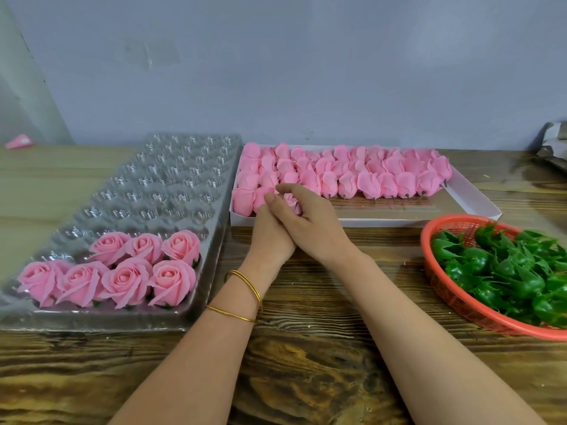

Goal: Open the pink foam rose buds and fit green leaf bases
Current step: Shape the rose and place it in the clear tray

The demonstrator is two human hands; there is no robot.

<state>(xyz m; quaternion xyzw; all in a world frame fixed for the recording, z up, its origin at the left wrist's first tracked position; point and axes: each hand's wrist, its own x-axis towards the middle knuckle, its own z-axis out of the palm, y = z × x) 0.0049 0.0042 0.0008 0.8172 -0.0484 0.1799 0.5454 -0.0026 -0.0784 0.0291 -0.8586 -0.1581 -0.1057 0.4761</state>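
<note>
At box (399, 222) front, bud (293, 204) w/in R hand (311, 223) fingers (290, 189)

place: small craft workshop | signs: box (368, 223) of rose buds (368, 182), basket (426, 240) of leaf bases (506, 271), wooden bench (306, 348)

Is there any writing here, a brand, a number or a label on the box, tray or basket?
No text can be read anywhere.
The white box, the clear plastic tray and the red basket show no print or labels.
The grey wrapping at the right edge is too blurred to tell.
</note>
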